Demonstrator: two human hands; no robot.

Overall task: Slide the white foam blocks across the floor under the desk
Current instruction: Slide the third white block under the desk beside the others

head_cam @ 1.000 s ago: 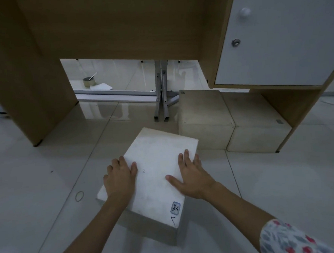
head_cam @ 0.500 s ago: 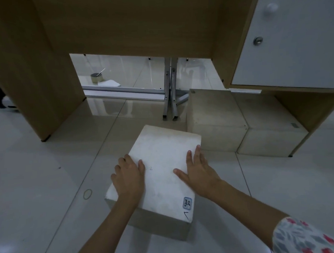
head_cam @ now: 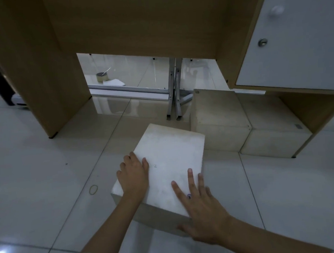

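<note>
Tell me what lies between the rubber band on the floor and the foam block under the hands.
Only bare floor tile, in the head view, between rubber band and foam block.

Glossy white floor tiles [head_cam: 38, 173] mirror a light spot near the left edge. A wooden desk [head_cam: 128, 23] stands over them, its white cabinet door [head_cam: 297, 40] (round knob, keyhole) at right. Grey metal legs [head_cam: 172, 90] stand behind it.

Office, prob: wood-laminate desk [head_cam: 128, 25] w/ locking white cabinet door [head_cam: 297, 40], glossy tiled floor [head_cam: 38, 183].
</note>
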